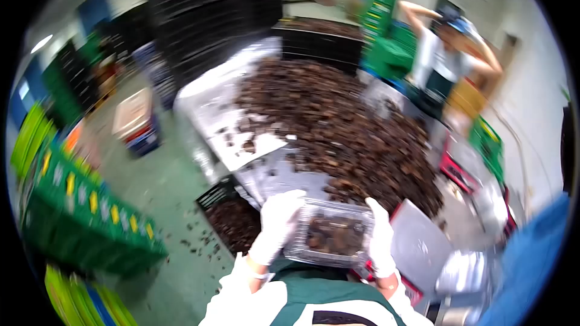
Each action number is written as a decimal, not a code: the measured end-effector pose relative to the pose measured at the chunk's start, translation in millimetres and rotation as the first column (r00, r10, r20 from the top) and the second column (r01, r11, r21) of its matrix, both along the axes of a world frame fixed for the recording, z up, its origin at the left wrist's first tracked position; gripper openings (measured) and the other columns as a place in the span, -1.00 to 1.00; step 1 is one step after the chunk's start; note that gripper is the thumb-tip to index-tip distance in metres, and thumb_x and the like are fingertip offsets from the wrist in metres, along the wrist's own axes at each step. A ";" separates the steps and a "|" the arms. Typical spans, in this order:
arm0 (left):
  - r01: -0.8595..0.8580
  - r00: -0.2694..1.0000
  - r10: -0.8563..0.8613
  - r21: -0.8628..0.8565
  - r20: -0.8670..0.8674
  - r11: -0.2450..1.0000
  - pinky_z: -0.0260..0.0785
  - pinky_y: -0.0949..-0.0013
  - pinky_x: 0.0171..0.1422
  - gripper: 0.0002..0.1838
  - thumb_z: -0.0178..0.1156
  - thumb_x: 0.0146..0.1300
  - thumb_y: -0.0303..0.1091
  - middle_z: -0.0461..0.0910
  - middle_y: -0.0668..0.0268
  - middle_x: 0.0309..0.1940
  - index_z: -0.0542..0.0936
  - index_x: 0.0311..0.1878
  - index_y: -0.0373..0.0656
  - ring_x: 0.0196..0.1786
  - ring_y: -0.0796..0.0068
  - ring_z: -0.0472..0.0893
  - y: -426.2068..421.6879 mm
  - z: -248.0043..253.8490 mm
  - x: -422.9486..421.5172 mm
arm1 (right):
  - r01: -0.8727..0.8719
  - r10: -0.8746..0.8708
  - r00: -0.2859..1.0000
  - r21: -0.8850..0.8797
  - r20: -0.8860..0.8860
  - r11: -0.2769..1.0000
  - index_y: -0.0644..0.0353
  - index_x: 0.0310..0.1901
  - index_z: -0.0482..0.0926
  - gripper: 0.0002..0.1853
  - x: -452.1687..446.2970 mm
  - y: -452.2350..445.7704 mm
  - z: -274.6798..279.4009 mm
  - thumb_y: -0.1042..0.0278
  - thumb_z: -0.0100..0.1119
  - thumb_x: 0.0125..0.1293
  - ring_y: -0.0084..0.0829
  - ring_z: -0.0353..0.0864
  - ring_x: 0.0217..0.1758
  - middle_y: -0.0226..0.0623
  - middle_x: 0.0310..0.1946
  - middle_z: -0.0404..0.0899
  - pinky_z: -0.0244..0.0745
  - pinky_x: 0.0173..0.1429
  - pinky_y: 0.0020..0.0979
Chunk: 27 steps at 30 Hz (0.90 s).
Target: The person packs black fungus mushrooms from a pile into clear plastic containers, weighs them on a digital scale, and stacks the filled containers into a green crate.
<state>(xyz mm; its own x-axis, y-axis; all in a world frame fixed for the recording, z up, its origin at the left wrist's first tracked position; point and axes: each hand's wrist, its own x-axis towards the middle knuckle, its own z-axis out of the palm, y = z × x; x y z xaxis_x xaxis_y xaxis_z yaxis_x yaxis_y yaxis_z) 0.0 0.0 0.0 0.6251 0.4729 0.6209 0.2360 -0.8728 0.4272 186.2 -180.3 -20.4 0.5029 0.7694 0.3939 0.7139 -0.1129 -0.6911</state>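
A clear plastic box [329,208] with dark brown pieces [333,238] inside is held level in front of my body. My left hand [279,220], in a white glove, grips its left side. Against its right side is my right hand [379,238], gloved the same way, with the fingers upright along the edge. Beyond the box, a large heap of brown, mushroom-like pieces [332,115] covers much of the table [217,139]. Blur hides the exact kind of the pieces and whether the lid is closed.
A black crate [211,196] of brown bits stands below the table at left. Green crates [90,223] line the left, black crates [211,12] the back. A grey tray [420,238] and clear plastic boxes [462,271] are at right. A co-worker [447,54] stands across, arms raised.
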 end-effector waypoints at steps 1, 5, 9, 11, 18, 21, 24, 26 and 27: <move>0.114 0.993 -0.113 -0.031 0.018 0.993 0.49 0.26 -0.04 -0.77 0.24 0.06 -0.53 0.68 0.17 -0.13 0.58 -0.17 -0.15 -0.15 0.23 0.66 6.3 -0.3 11.4 | 0.114 -0.113 0.993 -0.031 0.018 0.993 0.21 0.31 0.33 -0.39 -10.0 -14.2 8.5 0.62 0.14 0.17 -0.08 0.53 0.11 -0.01 0.24 0.39 0.51 0.16 -0.27; 0.274 0.811 -0.342 0.207 0.475 0.939 0.48 0.43 -0.22 -0.78 0.26 0.05 -0.58 0.68 0.15 -0.21 0.59 -0.18 -0.27 -0.30 0.36 0.64 66.8 -32.7 191.8 | 0.291 -0.339 0.883 0.187 0.324 0.938 0.17 0.32 0.30 -0.31 116.0 13.4 0.5 0.80 0.02 0.09 -0.23 0.66 -0.10 -0.08 0.19 0.47 0.57 0.00 -0.34; 0.661 0.737 -0.055 -0.701 0.673 0.268 0.46 0.52 -0.17 -0.66 0.19 0.07 -0.55 0.64 0.20 -0.23 0.57 -0.05 -0.47 -0.33 0.59 0.55 73.5 -35.2 205.4 | 0.442 -0.478 0.837 0.185 0.267 0.877 0.17 0.40 0.20 -0.20 97.9 16.8 -6.8 0.73 0.15 0.06 -0.16 0.64 -0.17 -0.02 0.19 0.44 0.58 -0.08 -0.25; 0.668 0.740 -0.116 -0.705 0.662 0.240 0.46 0.51 -0.14 -0.67 0.18 0.06 -0.57 0.64 0.18 -0.19 0.57 -0.05 -0.45 -0.27 0.58 0.57 78.4 -32.3 215.5 | 0.532 -0.555 0.788 0.158 0.267 0.832 0.18 0.40 0.18 -0.23 90.6 17.9 -10.2 0.69 0.14 0.11 -0.13 0.65 -0.17 -0.01 0.19 0.44 0.58 -0.08 -0.26; 0.800 0.592 -0.710 -0.382 0.382 0.462 0.45 0.35 0.02 -0.69 0.14 0.15 -0.58 0.62 0.18 -0.04 0.57 0.00 -0.30 -0.04 0.40 0.59 83.1 -37.0 253.4 | 0.753 -0.704 0.588 0.049 0.397 0.656 0.20 0.38 0.21 -0.18 44.7 5.1 -26.9 0.71 0.11 -0.04 0.05 0.51 0.06 0.10 0.26 0.29 0.56 -0.04 -0.17; 0.655 0.546 -0.802 -0.720 0.240 0.230 0.44 0.39 0.03 -0.68 0.12 0.17 -0.62 0.64 0.17 -0.10 0.56 0.02 -0.27 -0.10 0.41 0.60 80.9 -73.6 287.2 | 0.707 -0.709 0.705 -0.063 -0.016 0.704 -0.03 0.40 0.23 -0.08 27.0 -3.5 -7.9 0.67 0.24 -0.11 -0.09 0.41 0.25 -0.10 0.39 0.16 0.45 0.22 -0.20; 0.615 0.323 -0.937 -0.782 0.131 0.102 0.40 0.34 0.11 -0.72 0.11 0.25 -0.52 0.62 0.15 -0.06 0.57 0.03 -0.26 -0.04 0.36 0.57 23.4 -69.8 282.5 | 0.716 -0.713 0.697 0.135 -0.080 0.685 0.07 0.26 0.34 -0.15 10.8 -39.9 0.3 0.51 0.42 -0.21 -0.09 0.39 0.29 -0.19 0.35 0.22 0.43 0.25 -0.20; 0.615 0.150 -0.987 -0.787 0.051 0.052 0.36 0.30 0.16 -0.74 0.09 0.30 -0.45 0.61 0.14 -0.04 0.58 0.03 -0.25 0.00 0.33 0.56 -4.4 -71.5 277.5 | 0.790 -0.792 0.603 0.213 -0.097 0.575 0.09 0.19 0.40 -0.23 -14.1 -67.2 16.3 0.43 0.45 -0.18 -0.14 0.45 0.22 -0.22 0.22 0.35 0.44 0.22 -0.25; 0.619 0.072 -0.997 -0.785 0.020 0.029 0.35 0.28 0.19 -0.74 0.09 0.32 -0.42 0.60 0.14 -0.03 0.58 0.03 -0.24 0.01 0.32 0.55 -17.2 -75.5 275.7 | 0.817 -0.812 0.568 0.207 -0.134 0.538 0.10 0.15 0.43 -0.27 -29.6 -81.8 24.4 0.36 0.48 -0.16 -0.16 0.48 0.19 -0.23 0.17 0.40 0.44 0.21 -0.27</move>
<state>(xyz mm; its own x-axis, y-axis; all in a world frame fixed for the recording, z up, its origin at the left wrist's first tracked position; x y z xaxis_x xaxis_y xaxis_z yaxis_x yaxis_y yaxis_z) 275.7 -17.2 -75.5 0.8232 -0.5672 0.0254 -0.1889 -0.2314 0.9544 156.7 -262.1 4.0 0.8770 -0.0838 0.4732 0.3796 -0.4830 -0.7890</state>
